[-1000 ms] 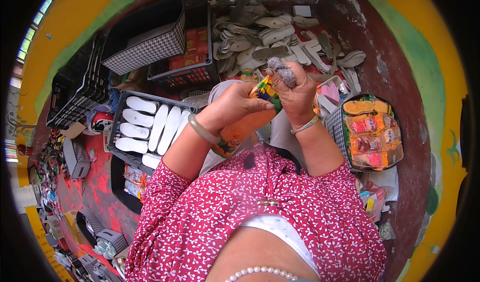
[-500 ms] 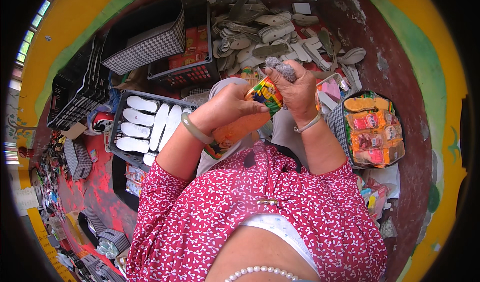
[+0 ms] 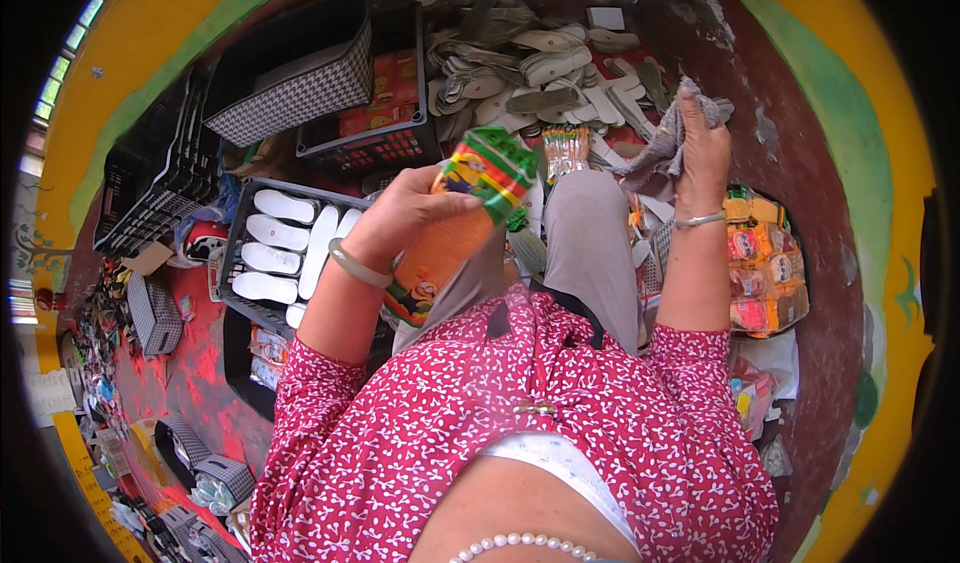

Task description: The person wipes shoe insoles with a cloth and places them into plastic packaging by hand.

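Note:
My left hand (image 3: 405, 218) is closed round a long orange packet (image 3: 446, 253), shaped like a wrapped pair of insoles, with green, red and yellow printed ends. The thumb presses across its upper part, and the packet slants over my left thigh. Out to the right, my right hand (image 3: 706, 158) is raised and grips a crumpled grey cloth (image 3: 660, 155), which hangs down to the left of the fingers. A bundle of thin colourful packets (image 3: 567, 148) stands just beyond my knees.
White insoles (image 3: 270, 231) lie in a dark crate (image 3: 232, 263) at the left. Loose insoles (image 3: 545, 63) are heaped at the far side by the wall. Orange packets (image 3: 765, 273) fill a basket at the right. A houndstooth bin (image 3: 310, 88) and black crates (image 3: 150, 183) stand far left.
My right hand has moved away from the packet, up and to the right, and the grey cloth now hangs loose from it. My left hand has shifted slightly left with the packet.

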`<state>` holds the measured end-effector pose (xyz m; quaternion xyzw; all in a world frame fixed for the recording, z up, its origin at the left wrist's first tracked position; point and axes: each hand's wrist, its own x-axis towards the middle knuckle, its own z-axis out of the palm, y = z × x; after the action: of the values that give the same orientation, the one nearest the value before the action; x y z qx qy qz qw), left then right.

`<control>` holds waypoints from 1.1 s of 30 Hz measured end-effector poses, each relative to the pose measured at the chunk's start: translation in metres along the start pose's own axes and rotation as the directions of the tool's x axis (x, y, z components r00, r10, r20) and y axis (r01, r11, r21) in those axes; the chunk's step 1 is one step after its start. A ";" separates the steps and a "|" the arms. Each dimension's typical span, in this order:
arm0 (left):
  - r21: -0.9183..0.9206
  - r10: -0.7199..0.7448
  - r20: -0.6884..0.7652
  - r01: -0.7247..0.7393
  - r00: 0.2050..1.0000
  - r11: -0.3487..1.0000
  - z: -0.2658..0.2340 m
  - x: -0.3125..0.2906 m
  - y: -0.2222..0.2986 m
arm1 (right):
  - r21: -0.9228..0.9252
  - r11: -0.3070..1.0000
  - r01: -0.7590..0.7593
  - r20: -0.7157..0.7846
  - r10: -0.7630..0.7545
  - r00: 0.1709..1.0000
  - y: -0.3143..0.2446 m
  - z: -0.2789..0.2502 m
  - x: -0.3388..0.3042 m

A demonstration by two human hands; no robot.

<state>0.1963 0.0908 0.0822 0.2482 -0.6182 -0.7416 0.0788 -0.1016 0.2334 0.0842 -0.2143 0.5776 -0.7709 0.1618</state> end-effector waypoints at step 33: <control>0.400 -0.028 0.078 -0.006 0.997 0.916 0.038 0.032 -0.017 | -0.247 0.947 0.205 0.171 -0.166 0.971 0.044 0.075 -0.081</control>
<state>0.1545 0.1144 0.0620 0.2317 -0.7581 -0.6095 -0.0032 0.0070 0.1996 0.0483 -0.3440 0.6383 -0.6812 0.1010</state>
